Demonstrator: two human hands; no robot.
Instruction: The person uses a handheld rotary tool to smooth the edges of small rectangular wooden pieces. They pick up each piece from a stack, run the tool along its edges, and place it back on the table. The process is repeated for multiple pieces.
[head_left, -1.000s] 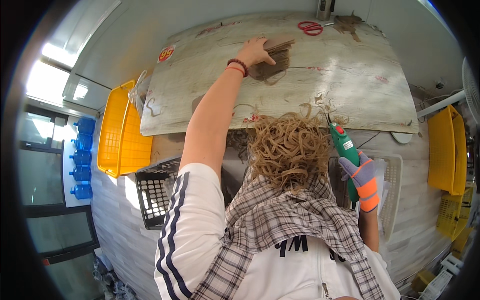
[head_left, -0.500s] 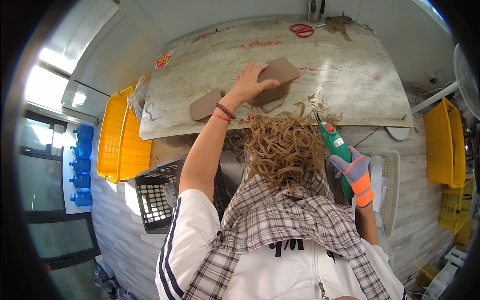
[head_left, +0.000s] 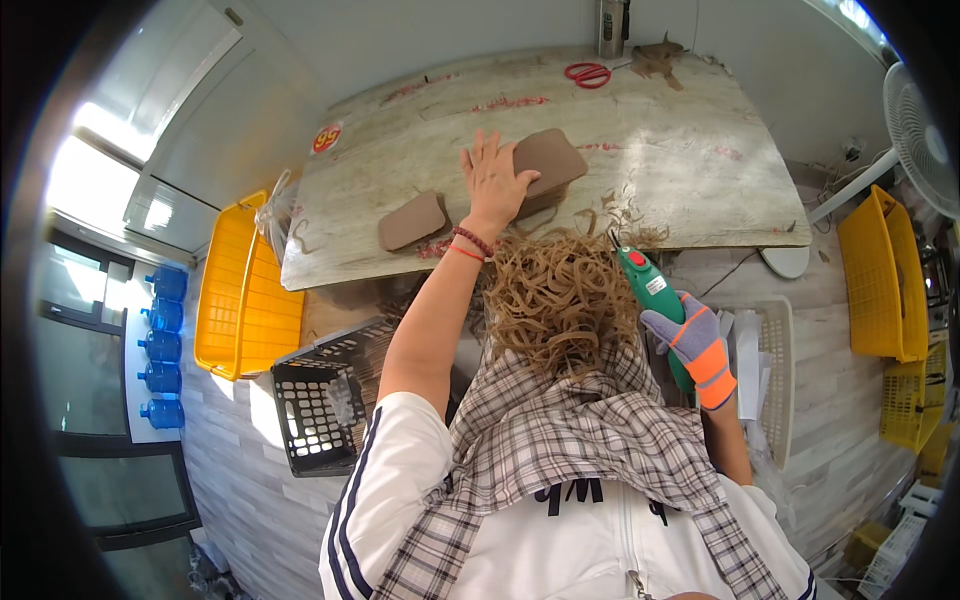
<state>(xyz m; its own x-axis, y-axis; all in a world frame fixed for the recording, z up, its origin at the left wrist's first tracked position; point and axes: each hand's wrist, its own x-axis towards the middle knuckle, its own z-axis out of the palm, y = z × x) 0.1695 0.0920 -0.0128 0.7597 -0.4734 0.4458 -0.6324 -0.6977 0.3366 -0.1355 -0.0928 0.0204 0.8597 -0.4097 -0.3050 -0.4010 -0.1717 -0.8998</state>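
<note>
One stack of brown round-cornered sheets beside the left hand

From the head view, the left hand was spread palm-down, thumb at the stack's edge just right. Another brown slab lay to its lower left. The gloved right hand was wrapped around a green handheld power tool, left of which curled brown strips were heaped.

Left hand at brown stack, right hand holding green tool

Fingers spread, the left hand lies along the stack's left side on the desk, thumb touching. A brown slab lies left of this hand, red-handled scissors beyond it. Curly brown strips heap between it and the gloved right hand.
</note>
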